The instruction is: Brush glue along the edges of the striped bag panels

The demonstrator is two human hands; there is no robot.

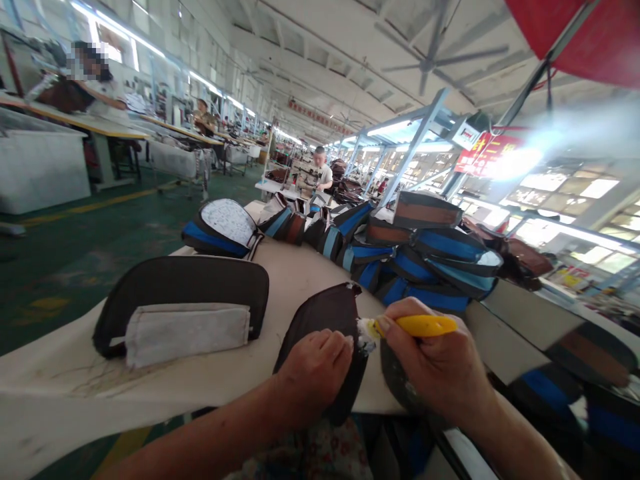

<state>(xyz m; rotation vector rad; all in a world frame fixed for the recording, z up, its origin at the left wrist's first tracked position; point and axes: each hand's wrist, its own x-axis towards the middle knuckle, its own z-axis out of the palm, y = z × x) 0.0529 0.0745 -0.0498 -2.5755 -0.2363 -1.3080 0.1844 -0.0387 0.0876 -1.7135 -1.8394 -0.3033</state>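
Note:
My left hand [313, 370] is closed on the lower edge of a dark brown fabric panel [323, 317] lying at the near edge of the work table [300, 273]. My right hand [435, 363] grips a yellow-handled brush [420, 326]. Its white, paste-covered tip [365, 333] touches the panel's right edge, just beside my left fingers. A dark round container [395, 380] sits partly hidden under my right hand.
A larger dark panel with a grey padded piece [185, 330] lies to the left. Several blue, black and brown bag parts [425, 257] are heaped at the table's far side. Other people work at benches [100, 127] in the background.

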